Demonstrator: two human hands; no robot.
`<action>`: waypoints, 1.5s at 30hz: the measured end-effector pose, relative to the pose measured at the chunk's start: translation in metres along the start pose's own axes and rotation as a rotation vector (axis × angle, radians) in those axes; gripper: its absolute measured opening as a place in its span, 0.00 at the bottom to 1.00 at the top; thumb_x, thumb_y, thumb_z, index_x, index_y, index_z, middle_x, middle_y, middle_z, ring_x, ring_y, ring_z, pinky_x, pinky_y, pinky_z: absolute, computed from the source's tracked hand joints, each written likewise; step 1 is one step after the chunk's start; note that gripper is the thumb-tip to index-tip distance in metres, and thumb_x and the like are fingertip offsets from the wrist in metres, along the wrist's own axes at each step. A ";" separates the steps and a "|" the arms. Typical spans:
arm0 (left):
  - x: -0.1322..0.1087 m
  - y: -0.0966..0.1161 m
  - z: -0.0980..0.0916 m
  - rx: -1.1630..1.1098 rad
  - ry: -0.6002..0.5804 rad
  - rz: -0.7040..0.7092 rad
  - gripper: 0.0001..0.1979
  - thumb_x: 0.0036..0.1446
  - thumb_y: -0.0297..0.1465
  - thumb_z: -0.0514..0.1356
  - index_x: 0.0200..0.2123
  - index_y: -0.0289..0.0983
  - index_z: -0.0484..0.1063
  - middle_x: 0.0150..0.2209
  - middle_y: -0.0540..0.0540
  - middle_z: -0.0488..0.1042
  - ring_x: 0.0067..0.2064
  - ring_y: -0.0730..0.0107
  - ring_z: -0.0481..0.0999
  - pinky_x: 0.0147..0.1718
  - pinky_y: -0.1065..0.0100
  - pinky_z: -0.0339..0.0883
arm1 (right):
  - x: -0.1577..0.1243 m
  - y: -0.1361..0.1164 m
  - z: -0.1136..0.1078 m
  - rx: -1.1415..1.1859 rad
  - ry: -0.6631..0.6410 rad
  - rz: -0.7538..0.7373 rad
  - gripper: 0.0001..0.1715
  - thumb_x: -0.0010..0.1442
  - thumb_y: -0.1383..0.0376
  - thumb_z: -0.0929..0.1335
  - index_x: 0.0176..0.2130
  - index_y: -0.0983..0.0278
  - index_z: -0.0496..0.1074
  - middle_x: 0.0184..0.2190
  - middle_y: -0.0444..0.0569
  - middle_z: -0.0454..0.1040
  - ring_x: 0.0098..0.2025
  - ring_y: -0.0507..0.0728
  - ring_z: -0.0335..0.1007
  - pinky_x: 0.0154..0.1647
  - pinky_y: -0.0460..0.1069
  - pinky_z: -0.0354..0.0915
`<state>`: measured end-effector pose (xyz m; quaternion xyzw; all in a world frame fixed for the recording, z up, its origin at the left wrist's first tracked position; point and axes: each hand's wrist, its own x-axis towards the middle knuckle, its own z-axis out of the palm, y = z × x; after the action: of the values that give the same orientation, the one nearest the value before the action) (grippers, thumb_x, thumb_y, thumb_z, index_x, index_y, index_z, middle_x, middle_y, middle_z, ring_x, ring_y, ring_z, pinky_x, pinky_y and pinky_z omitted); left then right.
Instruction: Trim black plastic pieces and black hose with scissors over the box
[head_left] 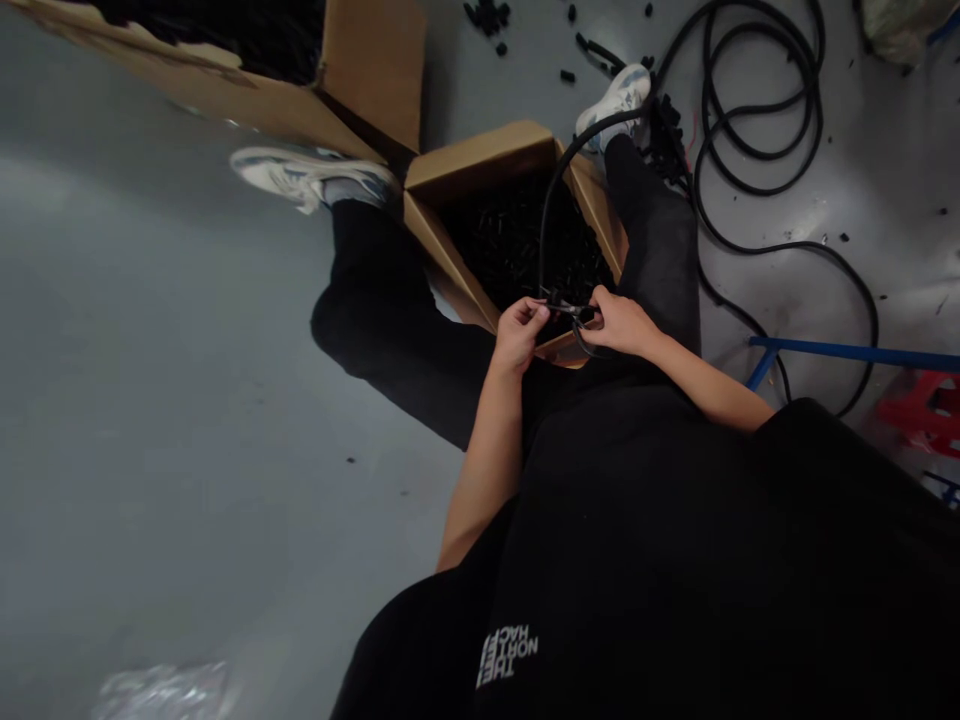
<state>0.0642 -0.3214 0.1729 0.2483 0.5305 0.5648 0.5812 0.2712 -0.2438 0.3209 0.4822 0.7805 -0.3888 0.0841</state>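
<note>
Above the near edge of an open cardboard box (480,170), my left hand (522,332) pinches the end of a long black hose (550,205). The hose arches up from there over the box toward the right shoe. My right hand (616,322) is closed on the black handles of a pair of scissors (581,313), whose blades point left at the hose beside my left fingertips. Many short black pieces (517,235) lie inside the box, between my legs. The exact contact between blades and hose is too small to tell.
A larger cardboard box (375,70) with black contents stands at the upper left. Coiled hose (814,110) and scattered black pieces (491,18) lie on the floor. At the right are a blue metal bar (862,352) and a red plastic object (922,410).
</note>
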 end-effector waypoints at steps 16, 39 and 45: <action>-0.004 0.003 0.007 0.001 -0.066 -0.012 0.34 0.47 0.63 0.82 0.34 0.41 0.80 0.31 0.47 0.82 0.32 0.64 0.81 0.37 0.63 0.76 | 0.000 0.005 0.000 0.131 -0.028 0.028 0.25 0.64 0.52 0.78 0.50 0.59 0.67 0.45 0.51 0.85 0.45 0.64 0.84 0.44 0.54 0.71; -0.002 -0.002 0.008 0.248 0.062 0.123 0.28 0.46 0.56 0.83 0.33 0.40 0.81 0.34 0.46 0.81 0.38 0.60 0.76 0.42 0.59 0.70 | -0.006 -0.009 0.002 -0.020 -0.013 0.136 0.25 0.71 0.52 0.74 0.57 0.62 0.68 0.53 0.58 0.86 0.53 0.70 0.86 0.50 0.58 0.75; 0.001 -0.001 0.005 0.179 0.064 0.100 0.32 0.50 0.61 0.80 0.41 0.40 0.84 0.39 0.44 0.83 0.42 0.60 0.80 0.48 0.59 0.74 | -0.004 0.010 -0.007 0.062 -0.022 0.120 0.18 0.70 0.52 0.74 0.50 0.59 0.69 0.44 0.50 0.85 0.46 0.63 0.83 0.48 0.55 0.71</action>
<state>0.0686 -0.3190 0.1733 0.3072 0.5840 0.5512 0.5106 0.2829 -0.2394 0.3225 0.5264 0.7367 -0.4123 0.1008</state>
